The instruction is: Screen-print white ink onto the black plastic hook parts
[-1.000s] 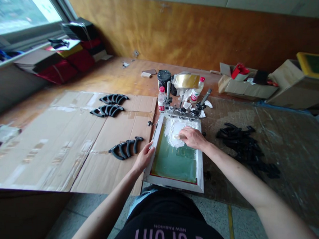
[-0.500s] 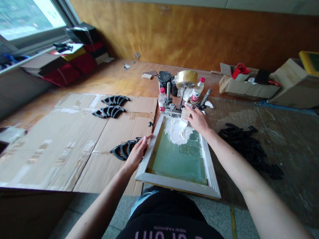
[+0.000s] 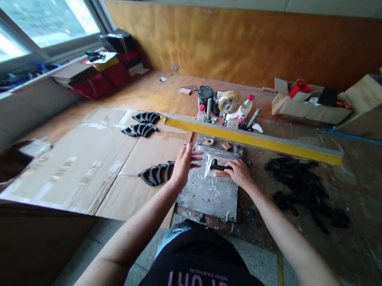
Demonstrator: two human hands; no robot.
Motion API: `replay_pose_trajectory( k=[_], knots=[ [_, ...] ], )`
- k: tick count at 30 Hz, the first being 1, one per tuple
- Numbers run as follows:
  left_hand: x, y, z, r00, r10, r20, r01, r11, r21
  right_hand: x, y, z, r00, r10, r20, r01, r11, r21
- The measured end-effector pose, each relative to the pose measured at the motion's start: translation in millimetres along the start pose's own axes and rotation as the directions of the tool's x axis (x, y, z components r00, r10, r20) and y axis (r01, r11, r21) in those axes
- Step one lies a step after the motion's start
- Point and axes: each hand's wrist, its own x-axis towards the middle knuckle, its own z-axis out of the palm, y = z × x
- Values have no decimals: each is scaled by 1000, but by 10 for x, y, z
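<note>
The screen frame (image 3: 256, 139) is tilted up, its yellow and grey edge facing me above the grey metal plate (image 3: 207, 196). On the plate, a black curved part (image 3: 220, 166) lies over a small tan block. My right hand (image 3: 239, 174) has its fingers closed on the right end of that part. My left hand (image 3: 183, 165) hangs over the plate's left edge with fingers spread and nothing in them. Just left of it, several black curved parts (image 3: 155, 174) stand in a row on the cardboard (image 3: 112, 155).
Two more rows of black parts (image 3: 140, 130) sit farther back on the cardboard. A heap of black parts (image 3: 305, 184) lies at the right. Behind the frame stand a tape roll (image 3: 229, 102), a bottle (image 3: 245, 109) and a black jar (image 3: 205, 96). An open box (image 3: 309, 107) is back right.
The frame has swung up from flat, uncovering the plate and black part. My right hand has come down from the white squeegee to the part; my left hand has let go of the frame's side.
</note>
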Motion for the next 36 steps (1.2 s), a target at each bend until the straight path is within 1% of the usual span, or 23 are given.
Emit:
replay_pose_trajectory(
  k=[1,2,3,4,5,6,7,8,9,11,12,14,16,17,19,21,24,26,29,31,33,36],
  knots=[
    [-115,-173,1,989,-143,48,142,990,24,-1,-90,-29,1000,-12,-8,12,1000,6],
    [-232,-350,-3,953,-283,105,279,959,51,-5,-202,-58,999,-41,-21,41,999,21],
    [-342,-519,-12,925,-359,128,356,933,48,-14,-340,-77,996,-87,-34,88,995,38],
    [-436,-667,-35,913,-390,122,391,920,22,-26,-502,-79,988,-149,-40,151,987,54],
    [-509,-789,-78,920,-385,78,388,921,-22,-38,-682,-59,975,-219,-34,221,973,67],
    [-559,-880,-153,932,-361,9,361,930,-69,-44,-872,-16,957,-289,-18,289,954,80],
    [-589,-941,-267,939,-336,-72,328,939,-98,-38,-1063,49,937,-348,1,347,933,101],
    [-604,-976,-426,938,-310,-157,297,950,-102,-13,-1246,135,920,-392,21,386,914,128],
    [-608,-991,-630,930,-280,-239,269,960,-78,34,-1414,240,909,-415,40,404,901,161],
    [-596,-992,-1141,899,-217,-381,253,966,49,200,-1695,491,908,-409,84,384,897,219],
    [-584,-989,-1425,874,-192,-446,278,951,135,312,-1808,629,914,-387,121,353,906,235],
    [-547,-991,-1975,820,-173,-546,370,888,274,556,-1984,910,925,-303,228,255,942,219],
    [-490,-1012,-2420,783,-191,-592,458,821,341,774,-2108,1161,922,-177,346,131,980,152],
    [-457,-1027,-2586,778,-208,-593,487,796,360,858,-2155,1266,911,-120,394,81,990,113],
    [-386,-1061,-2808,781,-246,-574,528,751,397,962,-2225,1420,894,-42,447,21,998,50],
    [-322,-1089,-2919,790,-283,-545,558,702,444,988,-2281,1506,888,1,460,-9,1000,17],
    [-249,-1113,-2989,801,-323,-504,575,647,500,945,-2383,1566,881,60,470,-57,998,-22],
    [-212,-1123,-3020,811,-340,-476,572,627,528,910,-2470,1601,878,90,470,-81,996,-39],
    [-162,-1143,-3058,828,-349,-438,554,621,554,902,-2574,1656,881,128,456,-123,992,-41],
    [-138,-1160,-3074,833,-353,-426,549,625,555,921,-2578,1669,877,157,453,-153,987,-45],
    [-130,-1177,-3077,833,-363,-417,549,633,545,938,-2525,1653,874,185,449,-171,983,-71],
    [-146,-1194,-3061,832,-382,-401,551,651,522,934,-2420,1613,873,168,457,-140,986,-94]
  ],
)
